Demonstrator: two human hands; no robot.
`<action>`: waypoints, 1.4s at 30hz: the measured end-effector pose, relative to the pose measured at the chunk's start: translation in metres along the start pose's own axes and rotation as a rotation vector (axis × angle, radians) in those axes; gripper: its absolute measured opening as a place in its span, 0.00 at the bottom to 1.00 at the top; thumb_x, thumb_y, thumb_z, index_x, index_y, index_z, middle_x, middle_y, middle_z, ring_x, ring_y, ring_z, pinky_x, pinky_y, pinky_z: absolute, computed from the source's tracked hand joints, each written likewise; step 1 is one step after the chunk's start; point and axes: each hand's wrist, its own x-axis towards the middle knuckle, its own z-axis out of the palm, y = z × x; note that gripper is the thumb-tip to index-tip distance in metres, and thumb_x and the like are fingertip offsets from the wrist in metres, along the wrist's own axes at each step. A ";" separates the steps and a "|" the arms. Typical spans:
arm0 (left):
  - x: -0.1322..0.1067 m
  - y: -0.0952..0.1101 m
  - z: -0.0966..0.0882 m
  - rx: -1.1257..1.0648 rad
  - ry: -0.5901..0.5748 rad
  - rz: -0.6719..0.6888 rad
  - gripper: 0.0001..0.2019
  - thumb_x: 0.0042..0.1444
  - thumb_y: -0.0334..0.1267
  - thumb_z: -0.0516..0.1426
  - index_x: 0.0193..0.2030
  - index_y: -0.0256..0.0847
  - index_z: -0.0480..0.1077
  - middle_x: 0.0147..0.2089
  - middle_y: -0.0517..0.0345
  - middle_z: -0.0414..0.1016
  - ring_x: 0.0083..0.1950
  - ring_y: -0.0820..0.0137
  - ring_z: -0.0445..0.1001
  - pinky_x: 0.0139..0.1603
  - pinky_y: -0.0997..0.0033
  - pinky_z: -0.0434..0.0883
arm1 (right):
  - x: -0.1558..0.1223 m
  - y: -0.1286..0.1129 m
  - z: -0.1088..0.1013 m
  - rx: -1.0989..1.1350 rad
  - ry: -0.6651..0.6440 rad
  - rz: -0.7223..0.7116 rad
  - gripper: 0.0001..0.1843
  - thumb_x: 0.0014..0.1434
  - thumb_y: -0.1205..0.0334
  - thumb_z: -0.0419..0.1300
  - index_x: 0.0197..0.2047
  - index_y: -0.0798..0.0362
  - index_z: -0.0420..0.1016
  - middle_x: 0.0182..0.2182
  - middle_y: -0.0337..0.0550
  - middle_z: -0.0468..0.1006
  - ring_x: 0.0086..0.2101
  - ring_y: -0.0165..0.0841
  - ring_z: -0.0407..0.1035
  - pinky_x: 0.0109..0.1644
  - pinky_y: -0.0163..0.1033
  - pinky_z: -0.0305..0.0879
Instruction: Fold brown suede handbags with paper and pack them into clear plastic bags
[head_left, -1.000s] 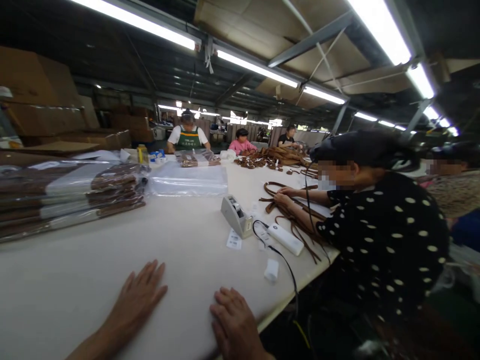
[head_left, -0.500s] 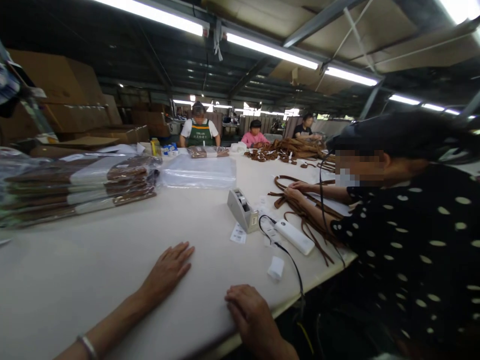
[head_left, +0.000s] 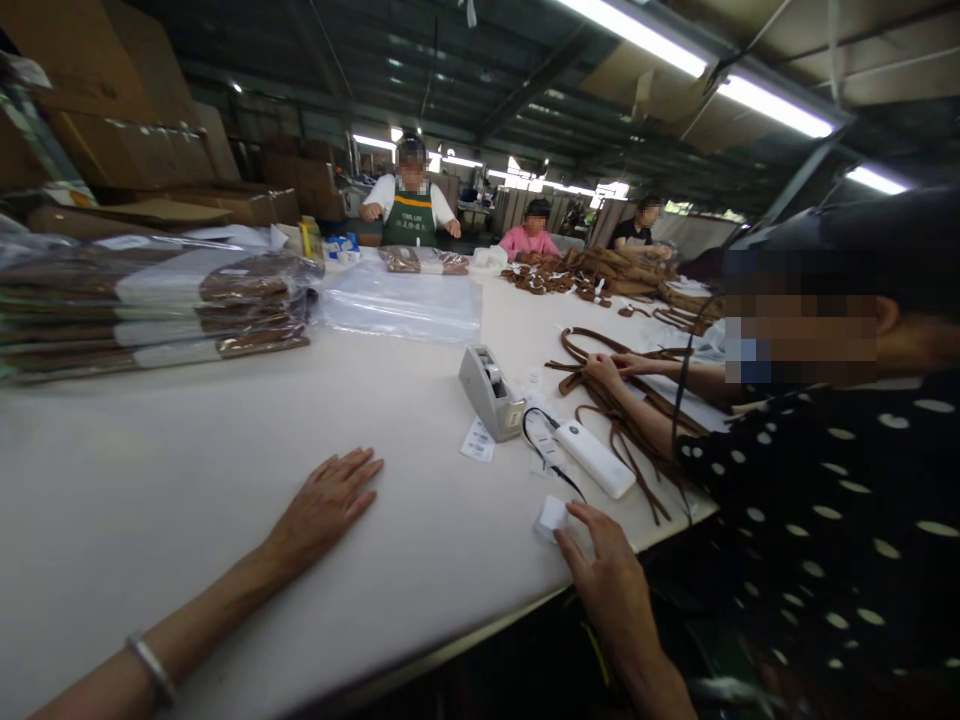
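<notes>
Lying beyond right hand (head_left: 611, 575): white wad (head_left: 550, 516), illegible labels (head_left: 478, 441).

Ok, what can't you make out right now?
Head view, right hand: whether it touches the small white piece; gap too small to tell.
Head view, left hand: its palm, hidden by the back of the hand.
Head view, white paper label with dark print: the wording, too small to read.
Head view, stack of brown bundles in clear plastic: its left end, cut off by the picture's edge.

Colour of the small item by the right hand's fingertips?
White item; head view shows it best.
</notes>
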 end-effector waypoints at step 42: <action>0.031 0.126 -0.037 -0.646 -0.047 0.101 0.27 0.58 0.42 0.61 0.63 0.44 0.64 0.65 0.48 0.68 0.65 0.61 0.66 0.66 0.58 0.64 | 0.035 -0.129 0.071 1.294 -0.040 0.881 0.22 0.56 0.43 0.65 0.43 0.51 0.70 0.23 0.31 0.65 0.23 0.28 0.63 0.26 0.33 0.63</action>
